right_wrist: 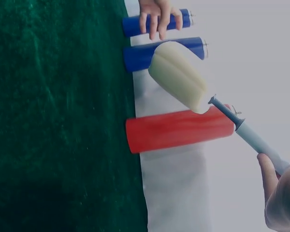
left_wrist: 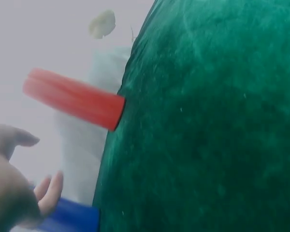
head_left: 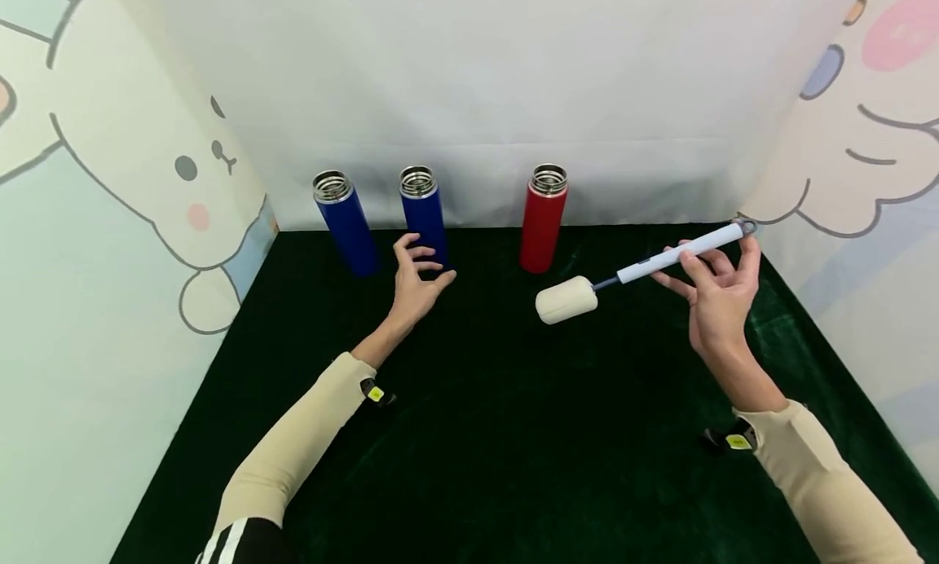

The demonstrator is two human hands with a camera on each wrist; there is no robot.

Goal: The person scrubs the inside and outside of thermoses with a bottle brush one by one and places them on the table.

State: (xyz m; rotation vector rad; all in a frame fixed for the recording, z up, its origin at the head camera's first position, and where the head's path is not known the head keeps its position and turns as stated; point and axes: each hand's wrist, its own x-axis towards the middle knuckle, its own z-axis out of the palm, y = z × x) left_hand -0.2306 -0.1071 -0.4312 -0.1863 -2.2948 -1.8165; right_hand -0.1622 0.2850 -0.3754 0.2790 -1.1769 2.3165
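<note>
Along the back of the green cloth (head_left: 513,450), the first blue bottle (head_left: 348,231) stood upright without its lid, and the second blue bottle (head_left: 424,213) stood near it, with a gap, probably so that fingers could go round either one. In front of the second was the left hand (head_left: 416,287), its thumb spread wide from the fingers; it held nothing, and whether it touched the bottle I could not tell. Next, the red bottle (head_left: 543,231) stood upright, also uncapped, well apart from the blue pair. To its right, the sponge brush (head_left: 645,269) was in the air, tilted, its white head (head_left: 566,300) pointing left. The right hand (head_left: 722,303) held the handle (head_left: 707,242) in a narrow pinch, perhaps because this left the head free.
</note>
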